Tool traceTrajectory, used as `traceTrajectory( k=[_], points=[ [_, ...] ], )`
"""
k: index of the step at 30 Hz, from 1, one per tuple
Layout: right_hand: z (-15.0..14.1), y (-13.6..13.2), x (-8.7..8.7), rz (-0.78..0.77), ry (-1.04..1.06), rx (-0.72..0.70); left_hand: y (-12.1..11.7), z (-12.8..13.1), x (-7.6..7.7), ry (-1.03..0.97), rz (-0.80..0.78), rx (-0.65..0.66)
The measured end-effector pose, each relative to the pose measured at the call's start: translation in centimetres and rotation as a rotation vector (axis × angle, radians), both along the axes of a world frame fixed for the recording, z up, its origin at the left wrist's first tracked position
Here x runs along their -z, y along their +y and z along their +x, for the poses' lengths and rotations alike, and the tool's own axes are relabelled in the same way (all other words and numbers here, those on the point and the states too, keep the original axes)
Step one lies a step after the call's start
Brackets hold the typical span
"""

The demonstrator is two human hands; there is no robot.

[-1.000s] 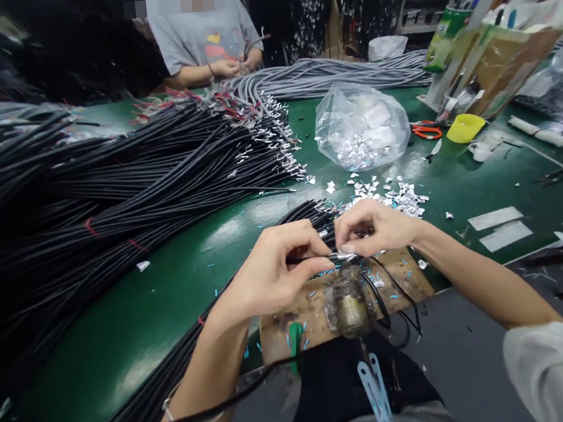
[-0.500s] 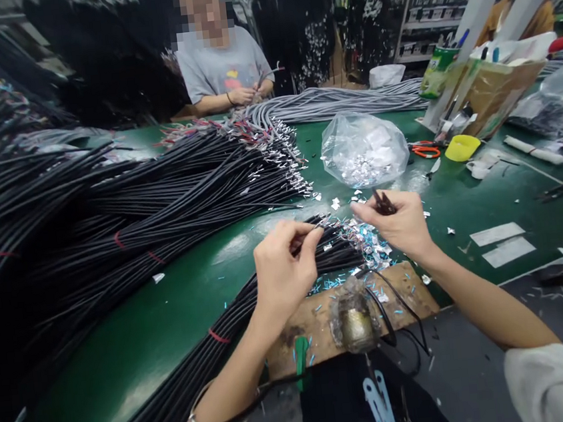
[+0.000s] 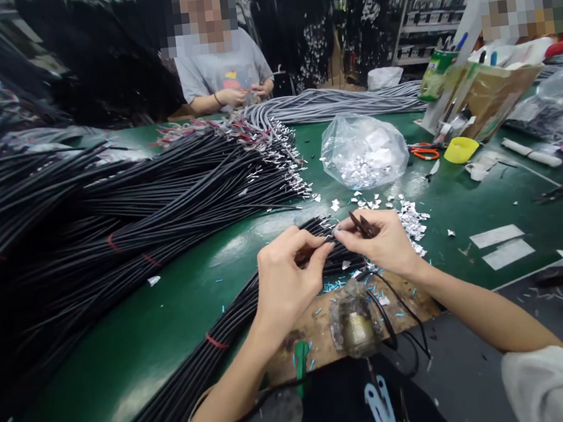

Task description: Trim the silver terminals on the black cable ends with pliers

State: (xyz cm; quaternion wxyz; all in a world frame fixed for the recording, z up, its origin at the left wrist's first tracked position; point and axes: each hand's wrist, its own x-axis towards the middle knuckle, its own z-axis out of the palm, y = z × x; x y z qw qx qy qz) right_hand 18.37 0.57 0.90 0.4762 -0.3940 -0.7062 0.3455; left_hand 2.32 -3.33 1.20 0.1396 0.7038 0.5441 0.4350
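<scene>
My left hand (image 3: 288, 277) is closed in a pinch on the end of a black cable (image 3: 310, 251) from the bundle (image 3: 216, 352) that runs toward me along the table edge. My right hand (image 3: 382, 240) meets it fingertip to fingertip, closed around dark tweezers (image 3: 362, 224) whose tips stick up between the fingers. Both hands hover over a brown wooden board (image 3: 412, 301) carrying a small foil-wrapped fixture (image 3: 356, 317). Silver foil scraps (image 3: 410, 214) lie scattered just beyond my right hand.
A large heap of black cables (image 3: 109, 202) fills the left of the green table (image 3: 461, 199). A clear bag of foil pieces (image 3: 363, 149), orange scissors (image 3: 425, 150), a yellow dish (image 3: 461, 149) and grey cables (image 3: 330, 102) lie beyond. A person in a grey shirt (image 3: 224, 69) works opposite.
My hands first lifted apart off the board, the right raising the tweezers. Now they have come back together, fingertips meeting at the cable end, slightly higher than one second ago.
</scene>
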Motion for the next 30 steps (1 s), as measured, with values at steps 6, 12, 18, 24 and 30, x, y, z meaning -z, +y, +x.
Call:
traceTrajectory(
  k=[6,12,18,24,30],
  points=[
    [-0.1,-0.4,0.0,0.104,-0.027,0.051,0.3,-0.6,-0.4,-0.185,-0.349,0.146],
    [-0.2,0.4,0.2,-0.5,0.384,-0.244,0.6,-1.0,-1.1,-0.511,-0.456,0.251],
    [-0.4,0.4,0.0,-0.644,0.489,-0.415,0.2,-0.7,-0.6,-0.176,0.054,0.119],
    [-0.1,0.1,0.1,-0.505,0.423,-0.288,-0.2,-0.6,0.4,0.225,0.46,-0.053],
    [-0.2,-0.6,-0.2,-0.323,0.266,-0.082,-0.4,-0.3,0.8,0.399,0.573,-0.108]
  ],
)
